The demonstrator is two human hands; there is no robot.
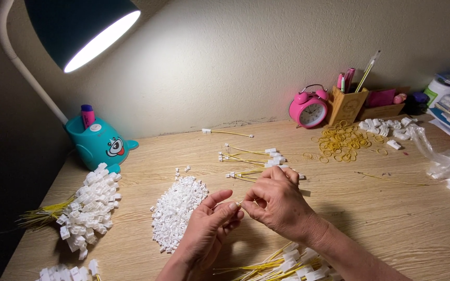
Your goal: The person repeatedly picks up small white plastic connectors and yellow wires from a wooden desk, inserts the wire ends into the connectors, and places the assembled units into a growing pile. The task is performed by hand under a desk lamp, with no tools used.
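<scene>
A thin yellow wire (241, 202) lies roughly level, running left to right between the two hands above the desk's middle. The left hand (209, 225) pinches its end between thumb and forefinger, palm turned inward. The right hand (277, 200) grips the other end, fingers curled, wrist angled in from the lower right. A pile of white connectors (175, 211) sits just left on the wooden desk (391, 224), lamplit against a plain wall.

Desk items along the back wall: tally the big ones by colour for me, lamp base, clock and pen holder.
Teal: 1, the lamp base
Pink: 1, the alarm clock
Brown: 1, the pen holder
Total: 3
</scene>
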